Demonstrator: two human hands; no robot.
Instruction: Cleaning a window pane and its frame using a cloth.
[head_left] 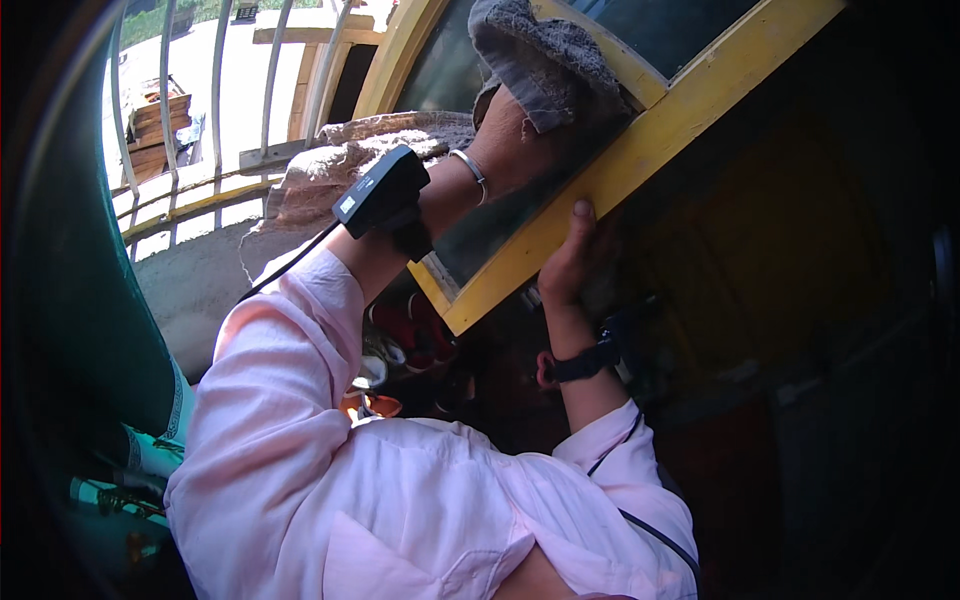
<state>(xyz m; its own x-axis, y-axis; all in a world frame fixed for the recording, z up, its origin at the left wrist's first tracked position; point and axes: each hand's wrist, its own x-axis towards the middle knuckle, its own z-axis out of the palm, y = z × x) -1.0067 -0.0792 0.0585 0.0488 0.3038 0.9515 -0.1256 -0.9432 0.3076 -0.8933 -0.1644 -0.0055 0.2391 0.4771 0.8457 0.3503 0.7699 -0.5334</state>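
A yellow-framed window sash (pixel 590 190) with dark glass panes stands swung open at a slant in front of me. My left hand (pixel 515 145) reaches up to the glass, closed on a grey cleaning rag (pixel 545 60) that covers most of its fingers. The rag lies against the pane, near the crossbar. Lower down, my right hand (pixel 570 260) grips the sash's outer edge, its thumb on the yellow wood and the other fingers hidden in shadow.
A second worn cloth (pixel 325 170) hangs over the sill behind my left forearm. Upright metal bars (pixel 217 90) cross the bright opening at left. A green curtain (pixel 110 290) hangs along the left side. Shoes (pixel 415 330) lie below the sash; the right side is very dark.
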